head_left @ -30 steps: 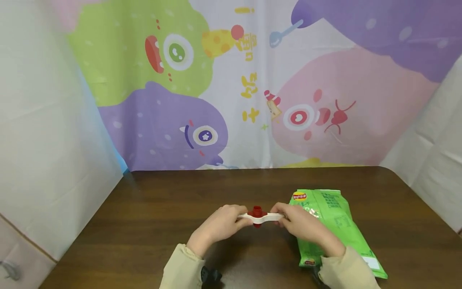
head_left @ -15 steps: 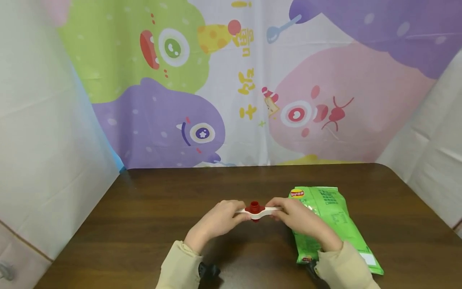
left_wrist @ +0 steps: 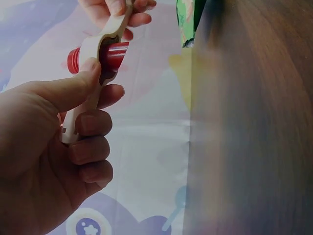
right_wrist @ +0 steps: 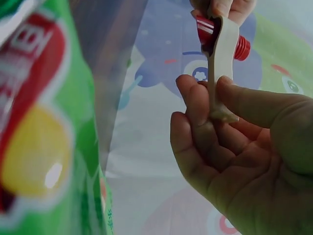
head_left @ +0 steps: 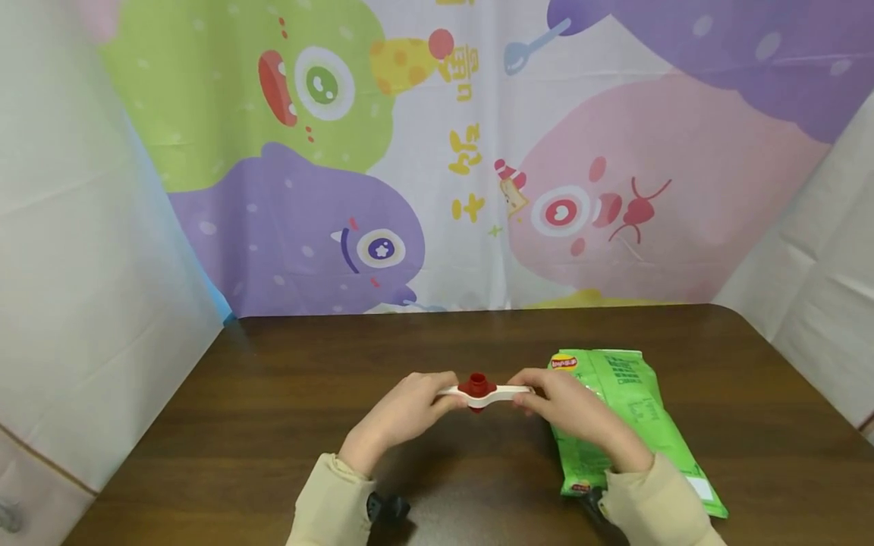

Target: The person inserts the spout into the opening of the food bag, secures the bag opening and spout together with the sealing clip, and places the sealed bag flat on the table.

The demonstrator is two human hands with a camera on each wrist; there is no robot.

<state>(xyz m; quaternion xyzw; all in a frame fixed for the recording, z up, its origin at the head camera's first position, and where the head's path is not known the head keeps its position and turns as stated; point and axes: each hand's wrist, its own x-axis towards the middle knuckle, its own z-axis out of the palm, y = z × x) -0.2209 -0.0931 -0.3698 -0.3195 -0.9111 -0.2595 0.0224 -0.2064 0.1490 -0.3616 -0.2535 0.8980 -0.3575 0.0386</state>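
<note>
Left hand (head_left: pixel 407 408) and right hand (head_left: pixel 570 406): each grip pinches one end of white-and-red bar (head_left: pixel 477 391), above desk (head_left: pixel 307 387). Green bag (head_left: pixel 649 425) lies near right hand.

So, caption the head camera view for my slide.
Left hand and right hand hold a white bar with a red centerpiece above a brown table, a green bag lying at right.

A cartoon curtain (head_left: pixel 447 250) backs the brown table (head_left: pixel 273 409); white sheets (head_left: pixel 82 227) flank it.

Smooth white plastic bar (right_wrist: pixel 225 56) (matt)
</note>
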